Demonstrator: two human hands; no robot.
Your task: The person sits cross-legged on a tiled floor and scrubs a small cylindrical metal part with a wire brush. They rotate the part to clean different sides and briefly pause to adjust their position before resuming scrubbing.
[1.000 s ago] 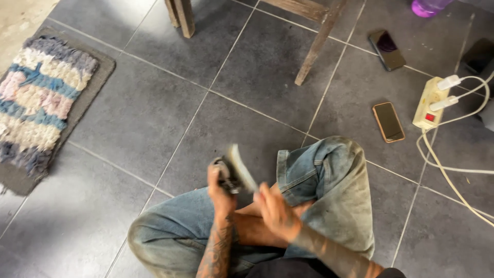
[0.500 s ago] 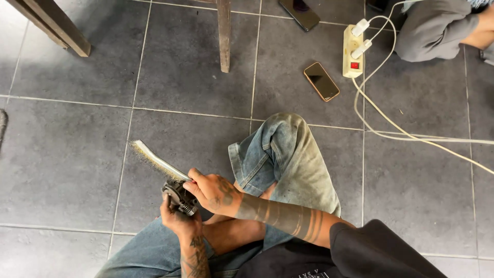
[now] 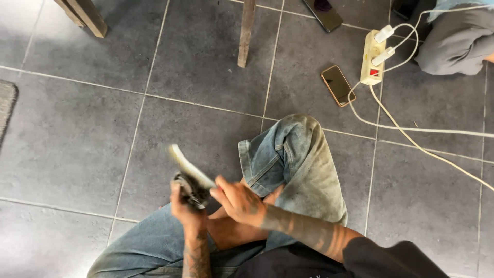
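Observation:
I sit cross-legged on a grey tiled floor in blue jeans. My left hand (image 3: pixel 186 213) grips a small dark round part (image 3: pixel 189 187) with a pale flat strip (image 3: pixel 189 166) sticking up and left from it; both are blurred. My right hand (image 3: pixel 239 202) is right beside the part, fingers bent toward it and touching or almost touching it. Whether it grips anything, I cannot tell.
A phone (image 3: pixel 338 85) lies face up on the floor beyond my knee (image 3: pixel 301 149). A white power strip (image 3: pixel 372 57) with plugs and cables (image 3: pixel 411 138) trails right. Wooden furniture legs (image 3: pixel 246 32) stand ahead, a second phone (image 3: pixel 323 12) at the top, grey cloth (image 3: pixel 455 44) top right.
The view has swung left and tilted, so the floor items sit lower in frame. My hands stay together on the dark part; the pale strip still points up-left.

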